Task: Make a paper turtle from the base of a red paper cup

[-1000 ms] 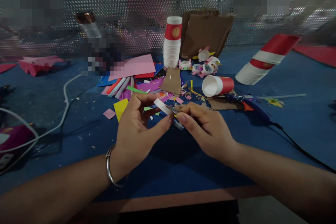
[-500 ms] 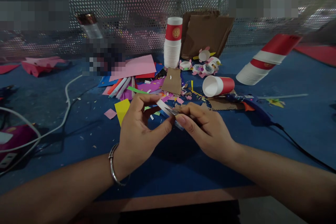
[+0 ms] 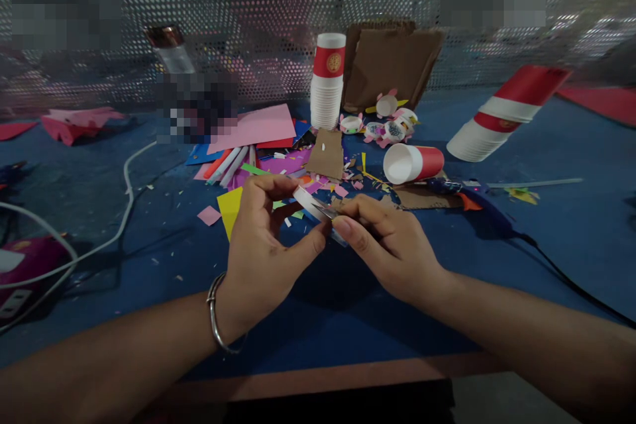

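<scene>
My left hand [image 3: 271, 245], a silver bangle on its wrist, is closed with fingers and thumb around a small curved white paper piece [image 3: 309, 204], like the rim of a cup bottom. My right hand [image 3: 390, 245] pinches a thin pointed metal blade [image 3: 325, 211] between thumb and index finger. The blade's tip lies against the white piece. Its rear part is hidden in my fingers, so I cannot tell whether it belongs to scissors or a knife. Something pale and translucent [image 3: 340, 238] shows just below my right fingertips.
Paper scraps, pink paper [image 3: 263, 126] and markers [image 3: 231, 165] lie beyond my hands. Cup stacks [image 3: 328, 86] stand behind; a red-and-white cup [image 3: 430, 162] lies sideways. A blue glue gun [image 3: 491, 212] rests at right with its cord. A white cable [image 3: 126, 192] crosses the left.
The white piece has tilted slightly in my left fingers, and its far end sits a little further left. My right hand and the blade have hardly moved.
</scene>
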A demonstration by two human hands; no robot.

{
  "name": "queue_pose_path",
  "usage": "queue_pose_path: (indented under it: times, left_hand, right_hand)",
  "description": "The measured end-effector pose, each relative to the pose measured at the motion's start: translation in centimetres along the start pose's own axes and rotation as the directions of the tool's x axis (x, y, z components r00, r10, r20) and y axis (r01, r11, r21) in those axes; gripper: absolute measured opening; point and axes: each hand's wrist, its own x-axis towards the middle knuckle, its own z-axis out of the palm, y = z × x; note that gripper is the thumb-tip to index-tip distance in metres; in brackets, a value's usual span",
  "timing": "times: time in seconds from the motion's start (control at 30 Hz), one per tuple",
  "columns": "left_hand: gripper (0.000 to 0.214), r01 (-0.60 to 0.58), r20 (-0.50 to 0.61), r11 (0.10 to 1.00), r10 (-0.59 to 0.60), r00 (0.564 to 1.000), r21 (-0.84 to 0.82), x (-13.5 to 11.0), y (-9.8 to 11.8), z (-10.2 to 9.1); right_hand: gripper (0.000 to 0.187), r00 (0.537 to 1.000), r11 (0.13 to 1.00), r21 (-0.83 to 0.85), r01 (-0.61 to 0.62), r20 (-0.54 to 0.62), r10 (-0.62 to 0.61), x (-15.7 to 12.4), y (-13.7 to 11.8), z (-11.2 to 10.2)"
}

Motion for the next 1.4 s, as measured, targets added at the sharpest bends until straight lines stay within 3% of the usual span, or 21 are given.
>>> queue_pose_path:
  times: [0.6, 0.73, 0.87, 0.97, 1.13, 1.27, 1.4]
  left_hand:
    - [0.052, -0.008, -0.006, 0.999, 0.008, 1.000, 0.036, -0.1, 0.3, 0.0]
    - [0.052, -0.002, -0.001, 1.000, 0.002, 1.000, -0.008, 0.0, 0.4, -0.1]
    - [0.052, 0.098, 0.084, 0.986, -0.087, 0.993, -0.136, 0.7, 0.2, -0.6]
    - [0.050, 0.172, 0.158, 0.962, -0.140, 0.977, -0.210, 1.2, 0.0, -0.9]
    - [0.052, 0.141, 0.250, 0.966, -0.084, 0.965, -0.219, 1.2, -0.1, -0.9]
    - [0.052, 0.045, 0.297, 0.994, -0.013, 0.955, -0.102, 0.9, 0.2, -1.1]
    - [0.041, -0.150, 0.486, 0.953, 0.003, 0.874, 0.264, 0.7, 0.7, -2.0]
  right_hand:
    - [0.033, 1.000, 1.000, -0.024, 0.006, 0.010, -0.006, -0.2, -0.2, 0.0]
    - [0.040, 0.999, 1.000, 0.020, -0.020, -0.026, 0.020, 0.0, -0.1, 0.0]
    - [0.050, 0.986, 0.989, 0.100, -0.107, -0.117, 0.119, 0.4, 0.2, -0.1]
    - [0.059, 0.976, 0.969, 0.184, -0.164, -0.113, 0.187, 0.7, 0.3, -0.3]
    - [0.061, 0.968, 0.935, 0.280, -0.216, -0.062, 0.242, 1.0, 0.6, -0.4]
    - [0.056, 0.964, 0.934, 0.274, -0.229, -0.066, 0.256, 1.1, 1.2, -0.5]
    - [0.053, 0.977, 0.978, 0.140, -0.155, -0.124, 0.172, 1.4, 1.8, -1.4]
